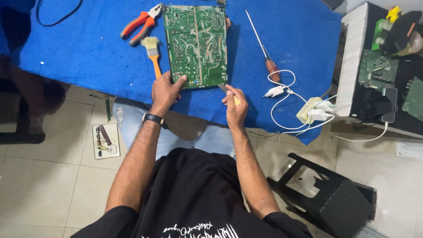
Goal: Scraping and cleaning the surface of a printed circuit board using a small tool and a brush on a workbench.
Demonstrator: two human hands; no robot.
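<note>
A green circuit board (196,44) lies solder side up on the blue table cover (79,48). My left hand (165,91) presses on the board's near left corner, a black watch on its wrist. My right hand (235,108) grips a small tool with a yellow handle (236,100); its metal tip touches the board's near right corner.
Orange-handled pliers (140,26) and an orange-handled brush (153,55) lie left of the board. A long screwdriver (263,48) lies to its right, then a white charger with cable (277,90) and a power strip (310,112). A black stool (328,198) stands at lower right, and a side shelf (387,66) holds more boards.
</note>
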